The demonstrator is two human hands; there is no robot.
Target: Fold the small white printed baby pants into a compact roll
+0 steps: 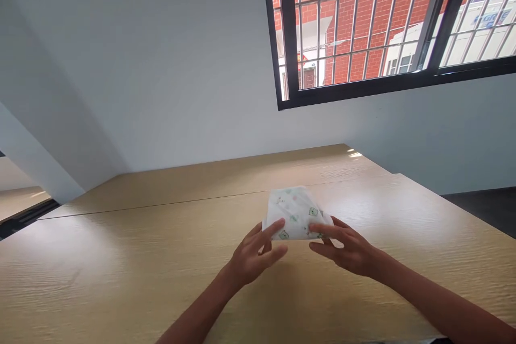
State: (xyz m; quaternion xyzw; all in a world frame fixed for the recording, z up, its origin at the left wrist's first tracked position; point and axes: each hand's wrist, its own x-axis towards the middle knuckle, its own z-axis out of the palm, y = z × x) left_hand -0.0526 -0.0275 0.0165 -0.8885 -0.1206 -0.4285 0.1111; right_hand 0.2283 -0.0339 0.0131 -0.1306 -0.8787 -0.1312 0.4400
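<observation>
A white folded item (293, 212) with small green animal prints, soft like cloth or a diaper, is held between my two hands above the wooden table. My left hand (256, 252) grips its lower left corner, the index finger on top and other fingers beneath, the thumb apart from it. On the right edge, my right hand (346, 244) has fingers above and below the item, its thumb pointing inward below the near edge.
The light wooden table (141, 258) spans the view, with a seam across its far part. Behind it stand a pale wall (181, 64) and a barred window with a black frame (355, 90).
</observation>
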